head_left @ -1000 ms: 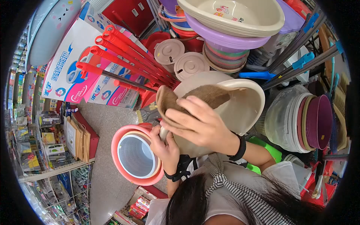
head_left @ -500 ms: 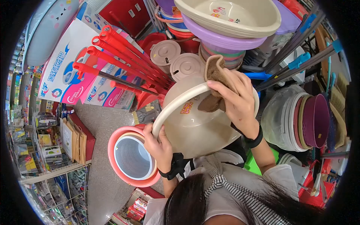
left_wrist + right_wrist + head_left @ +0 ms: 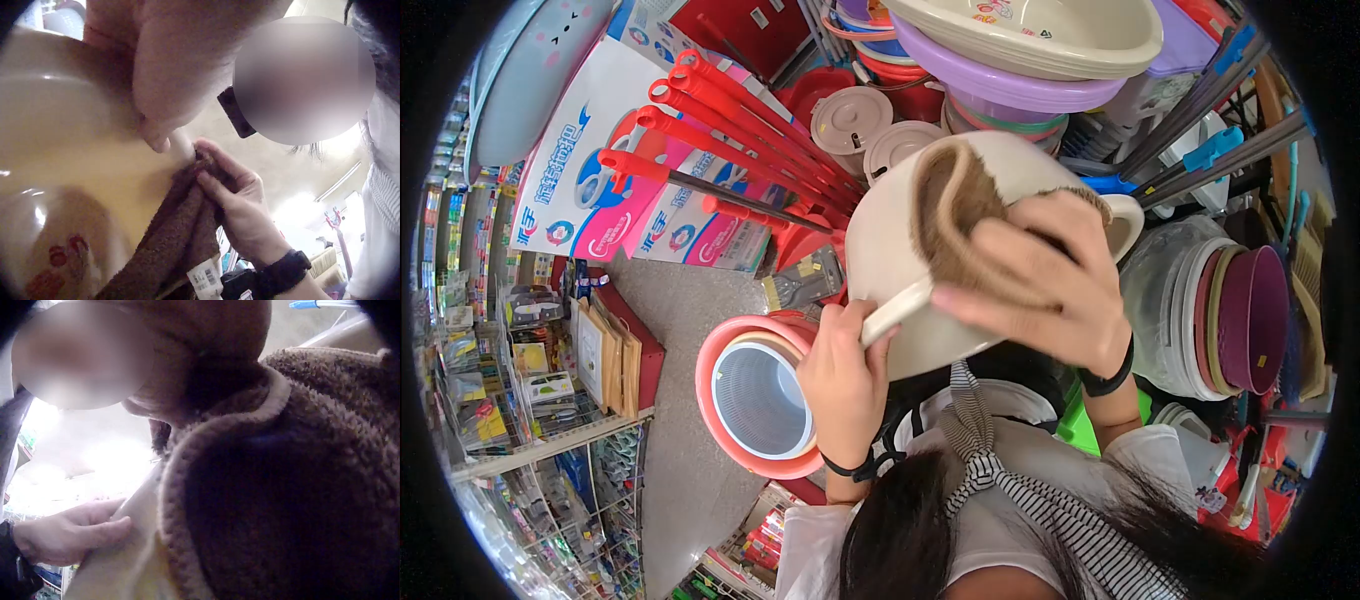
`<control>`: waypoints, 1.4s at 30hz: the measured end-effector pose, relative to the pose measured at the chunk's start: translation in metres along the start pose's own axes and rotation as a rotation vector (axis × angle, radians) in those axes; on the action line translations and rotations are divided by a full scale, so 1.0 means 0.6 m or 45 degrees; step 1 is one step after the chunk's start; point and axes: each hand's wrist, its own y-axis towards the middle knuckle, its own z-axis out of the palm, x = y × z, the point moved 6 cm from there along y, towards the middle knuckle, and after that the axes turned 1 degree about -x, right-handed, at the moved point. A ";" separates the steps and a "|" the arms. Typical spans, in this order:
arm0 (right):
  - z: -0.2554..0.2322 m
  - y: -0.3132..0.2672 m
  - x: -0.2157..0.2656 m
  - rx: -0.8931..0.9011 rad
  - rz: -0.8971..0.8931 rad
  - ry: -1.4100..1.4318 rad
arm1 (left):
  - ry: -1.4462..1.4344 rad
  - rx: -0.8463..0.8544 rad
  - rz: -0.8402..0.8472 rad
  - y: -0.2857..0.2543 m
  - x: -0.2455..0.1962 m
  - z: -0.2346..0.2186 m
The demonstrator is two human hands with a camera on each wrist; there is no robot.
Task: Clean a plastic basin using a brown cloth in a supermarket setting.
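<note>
A cream plastic basin (image 3: 890, 220) is held up tilted in front of the body. On its near left rim, my left hand (image 3: 845, 360) grips the edge, thumb on one side and fingers on the other. My right hand (image 3: 1050, 285) pinches a brown fuzzy cloth (image 3: 952, 215) folded over the rim, a short way right of the left hand. In the left wrist view, the cloth (image 3: 181, 231) hangs along the basin wall (image 3: 75, 144) and shows a white label. Red printing marks the basin's inside. Close up in the right wrist view, the cloth (image 3: 350, 444) hides much of the basin.
A pink tub (image 3: 710, 400) with a light blue basket (image 3: 760, 395) inside stands on the floor at left. Red-handled poles (image 3: 740, 140) and boxes (image 3: 570, 150) lie beyond it. Stacked basins (image 3: 1020, 85) rise at the back, with nested bins (image 3: 1250, 320) to the right.
The right hand with the cloth went along the rim to the far right, then came back toward the left hand. The basin has turned and tilted, with the left hand still on its rim.
</note>
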 end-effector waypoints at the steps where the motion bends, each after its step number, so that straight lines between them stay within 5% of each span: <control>1: -0.003 0.005 0.011 -0.010 -0.005 0.026 | -0.010 -0.011 0.071 0.000 -0.001 0.007; 8: 0.018 -0.017 -0.010 -0.088 -0.062 -0.019 | -0.179 -0.218 0.011 -0.027 0.013 0.042; 17: -0.022 -0.072 -0.092 -0.313 0.477 -0.270 | -0.089 -0.306 -0.179 -0.060 0.051 0.038; 19: -0.012 -0.060 -0.065 -0.295 0.415 -0.365 | -0.094 -0.242 -0.320 -0.062 0.061 0.037; 23: 0.028 -0.013 0.002 -0.188 0.137 -0.007 | -0.023 -0.238 -0.326 -0.064 0.060 0.041; 25: 0.061 -0.006 0.037 -0.181 0.058 0.019 | -0.095 -0.379 -0.070 -0.049 0.039 0.033; 30: 0.042 -0.017 0.002 -0.063 -0.023 -0.022 | -0.210 -0.333 -0.191 -0.057 0.057 0.035; 33: 0.007 -0.041 -0.072 -0.109 0.187 -0.251 | -0.182 -0.257 -0.389 -0.063 0.087 0.034; 35: -0.003 -0.065 -0.112 -0.225 0.633 -0.108 | -0.270 -0.290 -0.468 -0.063 0.101 0.034; 42: 0.007 -0.073 -0.087 -0.310 0.531 -0.257 | -0.041 -0.252 -0.438 -0.034 0.093 0.013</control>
